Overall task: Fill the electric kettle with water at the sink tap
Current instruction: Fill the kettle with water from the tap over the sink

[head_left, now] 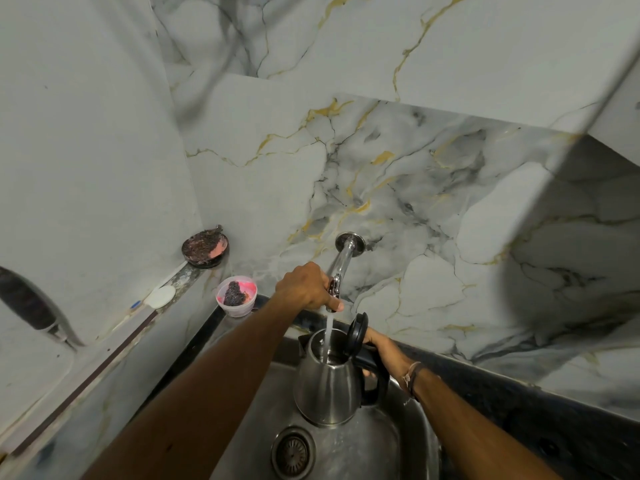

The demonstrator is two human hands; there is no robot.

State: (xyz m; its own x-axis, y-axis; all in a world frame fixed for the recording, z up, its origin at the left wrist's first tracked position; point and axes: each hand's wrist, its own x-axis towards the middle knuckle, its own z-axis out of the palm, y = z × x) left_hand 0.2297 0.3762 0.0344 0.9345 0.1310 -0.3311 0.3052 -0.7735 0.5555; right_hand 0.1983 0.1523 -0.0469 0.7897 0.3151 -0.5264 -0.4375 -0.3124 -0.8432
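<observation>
A steel electric kettle with a black handle stands upright over the sink, its black lid flipped open. My right hand grips the handle. A chrome tap comes out of the marble wall, and a stream of water falls from it into the kettle's mouth. My left hand is closed around the tap's end, at its handle.
A pink-stained plastic cup with a dark scrubber stands left of the tap on the counter edge. A round dish with a scrubber sits on the ledge behind. The drain lies below the kettle. Dark countertop runs right.
</observation>
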